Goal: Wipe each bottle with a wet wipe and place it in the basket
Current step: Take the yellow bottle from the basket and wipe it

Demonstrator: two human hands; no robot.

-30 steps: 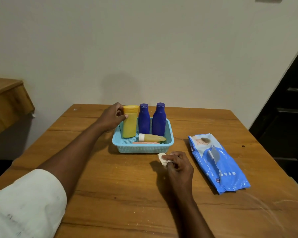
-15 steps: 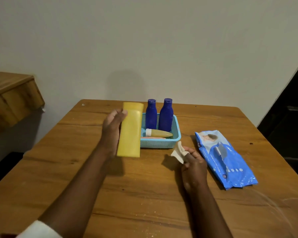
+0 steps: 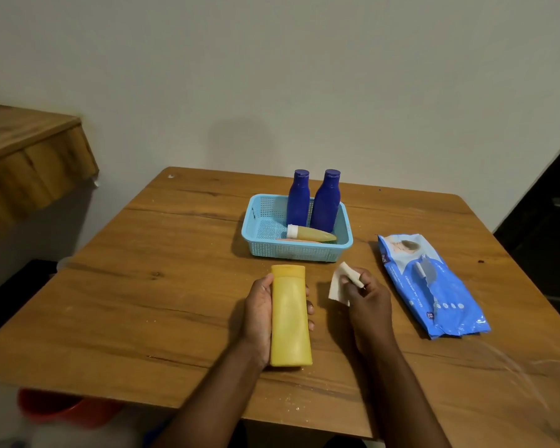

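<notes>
My left hand (image 3: 260, 313) grips a tall yellow bottle (image 3: 289, 316) lengthwise above the table, in front of the basket. Just to its right, my right hand (image 3: 367, 297) pinches a folded white wet wipe (image 3: 340, 283), a small gap apart from the bottle. The light-blue basket (image 3: 265, 244) stands further back and holds two upright dark-blue bottles (image 3: 298, 198) (image 3: 326, 202) at its rear. A small yellow tube with a white cap (image 3: 311, 233) and a thin orange item (image 3: 296, 240) lie at its front.
A blue pack of wet wipes (image 3: 434, 286) lies on the wooden table (image 3: 162, 286) to the right of my hands. A wooden ledge (image 3: 29, 156) juts out at the left. Something red (image 3: 55, 409) sits below the table's near-left edge. A dark doorway is on the right.
My left hand lifted the yellow bottle out of the basket and brought it down and toward me. My right hand raised the wipe off the table beside it.
</notes>
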